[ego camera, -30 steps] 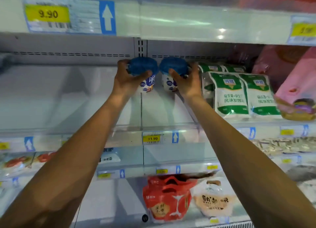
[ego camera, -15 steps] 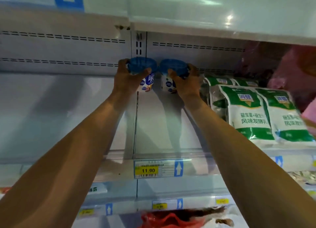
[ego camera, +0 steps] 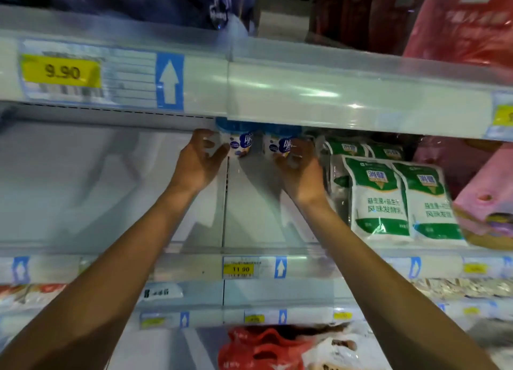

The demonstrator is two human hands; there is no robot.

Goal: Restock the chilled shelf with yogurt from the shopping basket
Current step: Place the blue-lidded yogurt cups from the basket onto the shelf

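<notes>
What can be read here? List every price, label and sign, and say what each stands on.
"9.90": upper yellow price tag, on the upper shelf edge.
"11.90": lower yellow price tag, on the lower shelf edge.
"消健", "风味发酵乳": green-and-white pouches.
Up arrow, no words: blue sign.
Print on the yogurt cups and all smaller tag print: too blurred to read.

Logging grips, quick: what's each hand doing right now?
Left hand: grips the left yogurt cup.
Right hand: grips the right yogurt cup.
</notes>
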